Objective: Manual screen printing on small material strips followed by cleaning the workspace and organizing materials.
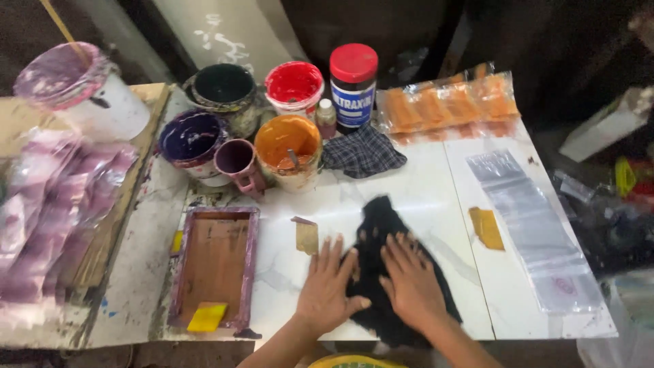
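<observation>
Head view: both palms press a black cloth [385,266] flat on the white table [422,191], lower centre of the frame. Left hand [327,286] and right hand [412,283] lie prone, fingers spread wide, gripping nothing; even outward strokes would best smooth the fabric without bunching.

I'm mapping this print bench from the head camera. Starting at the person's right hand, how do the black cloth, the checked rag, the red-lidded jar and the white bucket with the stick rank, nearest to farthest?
1. black cloth: right under the right hand, which presses on it.
2. checked rag: farther up the table, mid-table.
3. red-lidded jar: behind the rag, at the back edge.
4. white bucket: far back left corner.
</observation>
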